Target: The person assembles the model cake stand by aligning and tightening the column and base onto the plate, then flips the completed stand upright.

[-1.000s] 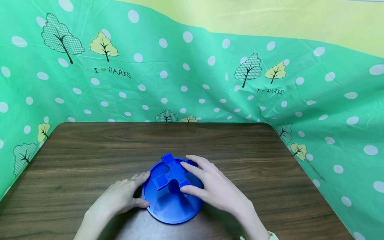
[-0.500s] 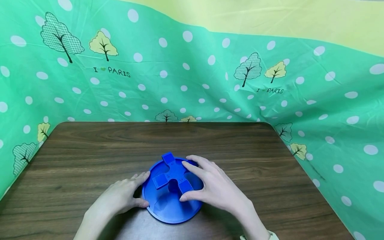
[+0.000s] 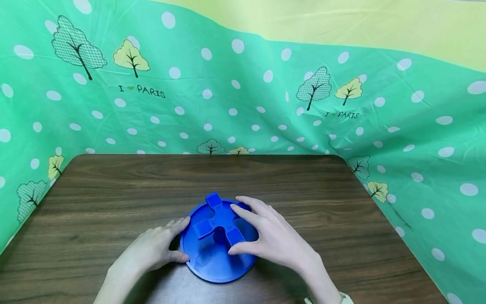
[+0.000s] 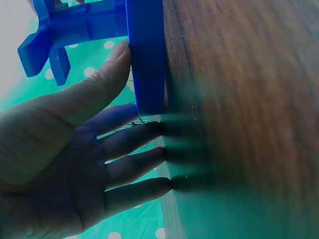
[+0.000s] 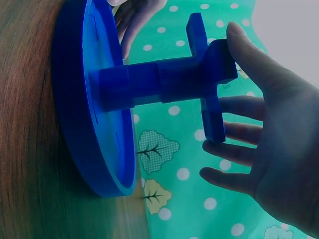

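A blue stand has a round rimmed base (image 3: 212, 274), an upright post (image 5: 144, 82) and a cross-shaped top (image 3: 221, 219). Three of the top's arms show in the head view; the rest of it is partly behind fingers. My left hand (image 3: 153, 249) lies against the base's left side, thumb and forefinger on the rim. Its fingers are nearly straight, the others reaching down to the tabletop in the left wrist view. My right hand (image 3: 275, 236) spans the top, its thumb at one arm's end and its lightly bent fingers by another arm.
The dark wood-grain table (image 3: 114, 185) carries the stand near its front. A green dotted cloth (image 3: 243, 97) with printed trees hangs behind the table and along both sides.
My right thumb has slid slightly nearer to me, off the top of the near arm to its end, and the cross-shaped top has shifted a little. My left hand stays put.
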{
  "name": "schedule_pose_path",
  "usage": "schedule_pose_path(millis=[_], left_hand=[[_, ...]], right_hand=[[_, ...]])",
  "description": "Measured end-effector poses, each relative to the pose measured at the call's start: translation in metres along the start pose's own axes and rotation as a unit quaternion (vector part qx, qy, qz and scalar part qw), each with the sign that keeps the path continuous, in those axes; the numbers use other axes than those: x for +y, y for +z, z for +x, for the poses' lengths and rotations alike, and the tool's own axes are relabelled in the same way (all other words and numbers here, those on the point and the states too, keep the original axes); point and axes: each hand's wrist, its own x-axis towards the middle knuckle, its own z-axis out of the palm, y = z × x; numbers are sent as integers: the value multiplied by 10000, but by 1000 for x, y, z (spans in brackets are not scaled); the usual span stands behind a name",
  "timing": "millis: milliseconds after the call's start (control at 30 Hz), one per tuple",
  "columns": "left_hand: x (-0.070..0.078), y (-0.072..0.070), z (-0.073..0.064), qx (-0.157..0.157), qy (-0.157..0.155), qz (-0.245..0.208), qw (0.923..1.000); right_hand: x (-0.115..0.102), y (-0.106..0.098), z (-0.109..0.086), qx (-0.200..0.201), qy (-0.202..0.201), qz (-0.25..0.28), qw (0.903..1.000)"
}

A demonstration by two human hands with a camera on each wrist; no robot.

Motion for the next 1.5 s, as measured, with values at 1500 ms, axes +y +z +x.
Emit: schedule_pose_path(millis=[1500], left_hand=[[2,-2,6,1237,417,699,9890]], right_hand=[[68,19,-3,344,865,432,9947]])
